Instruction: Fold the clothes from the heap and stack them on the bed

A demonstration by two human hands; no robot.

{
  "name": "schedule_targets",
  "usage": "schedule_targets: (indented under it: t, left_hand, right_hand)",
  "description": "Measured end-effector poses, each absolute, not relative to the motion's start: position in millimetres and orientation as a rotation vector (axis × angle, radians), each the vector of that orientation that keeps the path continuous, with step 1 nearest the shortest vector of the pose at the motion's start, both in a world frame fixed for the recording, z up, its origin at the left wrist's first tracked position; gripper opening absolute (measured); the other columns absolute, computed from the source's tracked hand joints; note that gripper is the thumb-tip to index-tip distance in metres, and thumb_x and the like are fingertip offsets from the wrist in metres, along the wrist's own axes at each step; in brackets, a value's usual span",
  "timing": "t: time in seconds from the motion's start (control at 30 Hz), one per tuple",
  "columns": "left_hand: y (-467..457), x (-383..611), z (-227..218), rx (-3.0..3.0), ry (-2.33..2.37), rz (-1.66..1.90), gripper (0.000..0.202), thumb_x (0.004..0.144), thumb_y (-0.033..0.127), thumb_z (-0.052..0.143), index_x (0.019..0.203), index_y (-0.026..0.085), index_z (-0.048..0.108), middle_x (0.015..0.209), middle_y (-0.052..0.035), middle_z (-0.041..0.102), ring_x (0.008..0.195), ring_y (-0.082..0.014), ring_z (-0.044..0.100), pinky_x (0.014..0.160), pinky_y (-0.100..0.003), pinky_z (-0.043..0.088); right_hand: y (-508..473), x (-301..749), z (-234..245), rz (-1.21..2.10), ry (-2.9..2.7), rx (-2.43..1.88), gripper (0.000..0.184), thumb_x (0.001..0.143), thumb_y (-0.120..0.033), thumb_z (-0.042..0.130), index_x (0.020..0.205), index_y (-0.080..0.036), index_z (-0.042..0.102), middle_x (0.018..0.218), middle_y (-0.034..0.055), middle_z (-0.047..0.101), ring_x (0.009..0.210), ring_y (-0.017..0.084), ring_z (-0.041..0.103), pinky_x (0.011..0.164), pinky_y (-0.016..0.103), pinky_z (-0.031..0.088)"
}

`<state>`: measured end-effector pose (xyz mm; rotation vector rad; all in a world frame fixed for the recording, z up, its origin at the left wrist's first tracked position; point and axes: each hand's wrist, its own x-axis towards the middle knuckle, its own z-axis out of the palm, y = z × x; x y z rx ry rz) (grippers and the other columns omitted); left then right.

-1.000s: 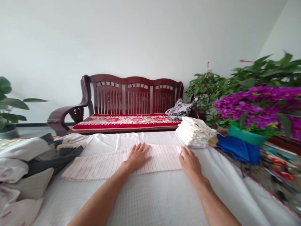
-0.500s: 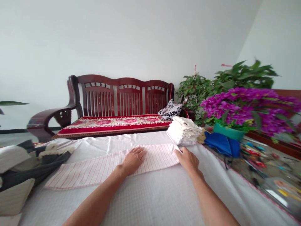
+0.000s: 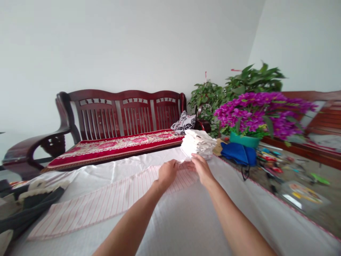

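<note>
White-covered tabletop point(image 3: 191, 224): red-trimmed at its right edge, dark garments point(image 3: 39, 206) lying at left
Striped cloth point(image 3: 103, 199): laid lengthwise across it, right end between the hands, just before the white stack point(image 3: 198, 145)
Left hand point(image 3: 167, 174): grip pinching that end
Right hand point(image 3: 201, 169): at the same end; whether its grip pinches cannot be told
Room: wooden sofa point(image 3: 137, 95) before a pale wall point(image 3: 128, 42); purple flowers point(image 3: 255, 110) at right

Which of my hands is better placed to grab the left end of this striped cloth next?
Probably your left hand: it is nearer that end of the pink-striped cloth. Your right hand is farther off, close to the folded white cloths.
</note>
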<state>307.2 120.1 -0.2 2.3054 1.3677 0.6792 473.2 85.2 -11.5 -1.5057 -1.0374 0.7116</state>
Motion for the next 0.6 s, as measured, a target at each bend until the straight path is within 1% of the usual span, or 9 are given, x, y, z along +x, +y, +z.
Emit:
schedule_targets:
  t: [0.07, 0.13, 0.23, 0.27, 0.33, 0.37, 0.43, 0.53, 0.6]
  left_hand:
    - [134.1, 304.7, 9.2, 2.279, 1.401, 0.727, 0.031, 0.1, 0.027, 0.042, 0.092, 0.019, 0.071, 0.097, -0.0112, 0.077, 0.091, -0.0242, 0.07, 0.077, -0.03, 0.044]
    - [144.1, 302.3, 16.7, 2.287, 1.405, 0.749, 0.032, 0.1, 0.025, 0.041, 0.091, 0.018, 0.071, 0.098, -0.011, 0.076, 0.093, -0.024, 0.069, 0.077, -0.029, 0.043]
    - [150.4, 301.9, 22.7, 2.292, 1.397, 0.759, 0.031, 0.099, 0.025, 0.042, 0.089, 0.018, 0.07, 0.095, -0.0096, 0.076, 0.092, -0.0237, 0.068, 0.077, -0.029, 0.042]
    - [150.8, 302.5, 23.3, 2.291, 1.393, 0.761, 0.03, 0.098, 0.025, 0.043, 0.088, 0.018, 0.07, 0.095, -0.0092, 0.075, 0.092, -0.0235, 0.068, 0.077, -0.029, 0.042]
    - [151.1, 304.0, 22.9, 2.287, 1.387, 0.764, 0.029, 0.098, 0.024, 0.043, 0.087, 0.018, 0.07, 0.093, -0.0086, 0.075, 0.091, -0.023, 0.067, 0.077, -0.028, 0.041]
    - [151.4, 304.7, 22.0, 2.283, 1.382, 0.767, 0.028, 0.097, 0.024, 0.044, 0.087, 0.018, 0.069, 0.093, -0.0084, 0.075, 0.091, -0.0228, 0.067, 0.077, -0.028, 0.041]
    - [153.1, 305.6, 19.1, 2.273, 1.372, 0.774, 0.028, 0.097, 0.025, 0.044, 0.087, 0.019, 0.069, 0.094, -0.0081, 0.075, 0.092, -0.0227, 0.066, 0.078, -0.028, 0.041]
    - [158.9, 305.5, 12.7, 2.243, 1.361, 0.782, 0.027, 0.097, 0.026, 0.044, 0.087, 0.019, 0.068, 0.094, -0.0079, 0.074, 0.093, -0.0227, 0.066, 0.079, -0.028, 0.042]
    - [163.7, 304.9, 7.3, 2.211, 1.358, 0.781, 0.026, 0.097, 0.025, 0.044, 0.088, 0.019, 0.068, 0.094, -0.0077, 0.074, 0.093, -0.0223, 0.065, 0.079, -0.028, 0.042]
  right_hand:
    - [86.6, 478.5, -15.7, 0.624, -1.092, -1.562, 0.043, 0.089, -0.025, 0.039, 0.126, -0.019, 0.059, 0.097, 0.0085, 0.078, 0.083, 0.022, 0.075, 0.069, 0.033, 0.059]
    - [85.9, 483.2, -20.0, 0.569, -1.134, -1.613, 0.037, 0.084, -0.018, 0.042, 0.111, -0.019, 0.067, 0.094, 0.007, 0.078, 0.084, 0.022, 0.074, 0.071, 0.032, 0.058]
    - [79.8, 483.4, -24.8, 0.383, -1.26, -1.695, 0.031, 0.078, -0.011, 0.047, 0.091, -0.022, 0.073, 0.093, 0.0043, 0.078, 0.093, 0.021, 0.071, 0.083, 0.032, 0.053]
    - [76.9, 481.6, -26.0, 0.264, -1.367, -1.733, 0.032, 0.078, -0.009, 0.048, 0.088, -0.024, 0.074, 0.095, 0.0035, 0.078, 0.096, 0.021, 0.07, 0.087, 0.032, 0.051]
    - [70.9, 477.1, -27.9, 0.017, -1.649, -1.78, 0.036, 0.079, -0.005, 0.049, 0.09, -0.026, 0.077, 0.1, 0.002, 0.078, 0.102, 0.021, 0.066, 0.091, 0.031, 0.048]
    - [68.3, 475.2, -28.9, -0.068, -1.782, -1.789, 0.038, 0.078, -0.003, 0.05, 0.09, -0.027, 0.078, 0.101, 0.0016, 0.078, 0.102, 0.021, 0.065, 0.091, 0.031, 0.047]
    - [64.6, 473.8, -30.5, -0.131, -1.94, -1.825, 0.038, 0.077, -0.001, 0.052, 0.088, -0.026, 0.079, 0.1, 0.0018, 0.078, 0.102, 0.021, 0.064, 0.09, 0.031, 0.046]
    - [61.8, 477.3, -31.4, -0.173, -1.871, -1.995, 0.031, 0.079, -0.003, 0.055, 0.081, -0.024, 0.078, 0.095, 0.0048, 0.077, 0.1, 0.022, 0.063, 0.085, 0.03, 0.046]
    - [60.4, 480.9, -30.8, -0.2, -1.706, -2.107, 0.027, 0.082, -0.007, 0.055, 0.087, -0.023, 0.076, 0.099, 0.0063, 0.075, 0.1, 0.022, 0.064, 0.08, 0.029, 0.046]
